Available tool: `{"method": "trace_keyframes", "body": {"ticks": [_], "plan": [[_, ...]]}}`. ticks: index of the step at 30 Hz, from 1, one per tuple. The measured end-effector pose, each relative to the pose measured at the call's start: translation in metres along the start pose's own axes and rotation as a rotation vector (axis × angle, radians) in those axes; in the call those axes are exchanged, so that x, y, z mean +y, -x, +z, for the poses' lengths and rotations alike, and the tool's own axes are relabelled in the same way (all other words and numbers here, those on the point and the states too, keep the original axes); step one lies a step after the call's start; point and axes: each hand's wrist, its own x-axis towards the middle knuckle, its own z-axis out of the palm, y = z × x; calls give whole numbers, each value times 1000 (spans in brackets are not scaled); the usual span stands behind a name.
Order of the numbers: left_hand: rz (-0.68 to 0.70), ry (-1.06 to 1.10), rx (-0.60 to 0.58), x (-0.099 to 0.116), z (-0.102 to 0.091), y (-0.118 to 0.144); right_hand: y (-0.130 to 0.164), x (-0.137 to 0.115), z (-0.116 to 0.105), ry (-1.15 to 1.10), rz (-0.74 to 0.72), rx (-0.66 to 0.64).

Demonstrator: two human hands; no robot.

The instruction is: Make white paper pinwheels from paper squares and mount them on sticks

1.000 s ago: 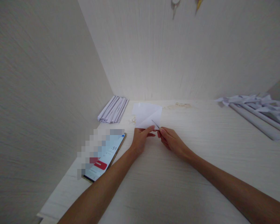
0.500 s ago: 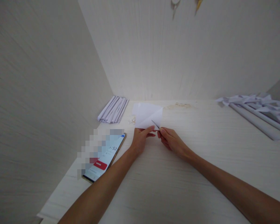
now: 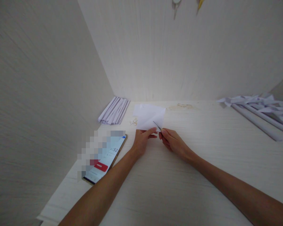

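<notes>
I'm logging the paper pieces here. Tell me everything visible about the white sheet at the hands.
The white sheet looks like thin, plain paper, creased and partly folded, lying flat on the pale wood-grain table near the back wall. The left hand and right hand both pinch its near edge, where a thin dark line shows.

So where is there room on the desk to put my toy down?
The widest bare patch of desk lies between the right hand and the long paper rolls. More lies near the front edge, between the forearms. It is crowded on the left: phone, folded strips, white sheet.
</notes>
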Motion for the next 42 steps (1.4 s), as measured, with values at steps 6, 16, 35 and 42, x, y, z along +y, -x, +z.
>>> {"method": "trace_keyframes", "body": {"ticks": [6,16,35,42], "plan": [[-13,-2,17,0,0,-1,0,-1,0,38,-8,-3],[5,63,125,2,2,-2,0,4,1,-25,-16,6],[171,-132,270,2,-5,-6,-4,6,2,-307,13,306],[53,-341,48,1,1,0,-8,3,-6,-573,25,548]]}}
